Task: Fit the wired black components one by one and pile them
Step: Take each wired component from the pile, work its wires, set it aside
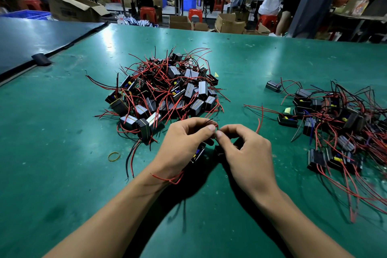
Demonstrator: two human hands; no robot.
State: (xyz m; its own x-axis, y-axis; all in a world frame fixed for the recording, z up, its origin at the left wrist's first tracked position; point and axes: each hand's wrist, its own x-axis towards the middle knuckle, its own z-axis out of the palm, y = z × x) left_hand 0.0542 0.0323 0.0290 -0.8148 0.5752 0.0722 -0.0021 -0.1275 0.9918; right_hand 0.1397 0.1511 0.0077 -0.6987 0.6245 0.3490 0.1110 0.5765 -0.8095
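- Forearms, both bare, met above the green table [62, 174]. The left hand [184, 142] and right hand [247, 153] sat thumb to thumb with fingers curled.
- Thumb and forefinger of each hand pinched a red lead [217, 127] between them; neither hand lay slack.
- One black component [198, 153], showing yellow and blue parts, was tucked under the left palm. A second black piece [219, 150] showed beneath the right fingers. Whether the two were joined could not be told.
- Handling, as judged: each unit was probably light and rigid-cased, with thin, limp leads prone to snagging. The flat sides of the casing offered the best hold, and wires were better guided near their roots than pulled.
- A dense central heap [167, 90] lay just beyond the hands, a looser heap [335, 121] to the right, and a rubber band [114, 156] near the left forearm.
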